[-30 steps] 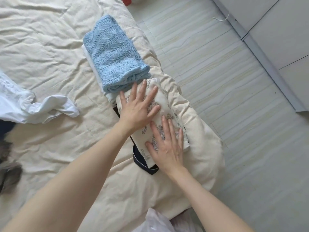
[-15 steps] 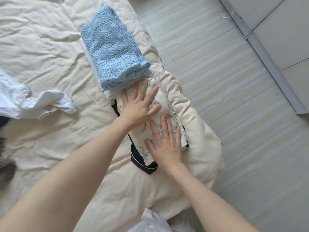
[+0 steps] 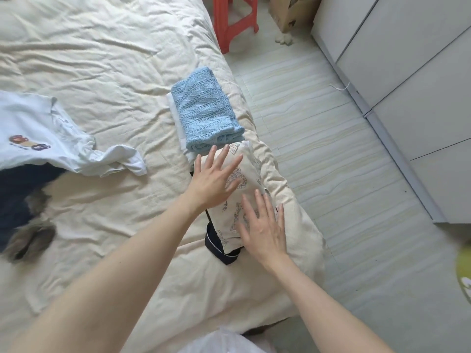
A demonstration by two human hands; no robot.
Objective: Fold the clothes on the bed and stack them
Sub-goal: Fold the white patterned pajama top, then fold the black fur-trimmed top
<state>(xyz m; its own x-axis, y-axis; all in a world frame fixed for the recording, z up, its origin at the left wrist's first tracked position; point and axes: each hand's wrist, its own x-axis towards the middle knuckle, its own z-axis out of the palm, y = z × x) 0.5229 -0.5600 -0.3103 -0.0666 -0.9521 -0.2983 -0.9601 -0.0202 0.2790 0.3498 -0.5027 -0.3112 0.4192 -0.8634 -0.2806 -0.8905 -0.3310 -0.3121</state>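
Note:
A folded cream printed garment (image 3: 248, 174) lies near the bed's right edge, on top of a dark navy piece (image 3: 216, 244) that sticks out below it. My left hand (image 3: 214, 182) is flat over its upper part with fingers spread. My right hand (image 3: 262, 225) rests flat on its lower part, fingers apart. Just beyond sits a folded light blue knit (image 3: 204, 110) stacked on a white folded piece (image 3: 175, 115). An unfolded pale blue T-shirt (image 3: 43, 133) with a small print lies at the left over a dark garment (image 3: 15, 194).
The cream bed cover (image 3: 102, 59) is wrinkled. A red plastic stool (image 3: 229, 19) and a cardboard box (image 3: 288, 11) stand on the tiled floor beyond the bed. Grey wardrobe doors (image 3: 407, 85) line the right. A white plastic bag (image 3: 224, 340) shows at the bottom.
The view has tilted up and back, showing more of the bed, the T-shirt and the stool. Both hands stay on the cream garment; the left hand looks slightly lifted with fingers wider apart.

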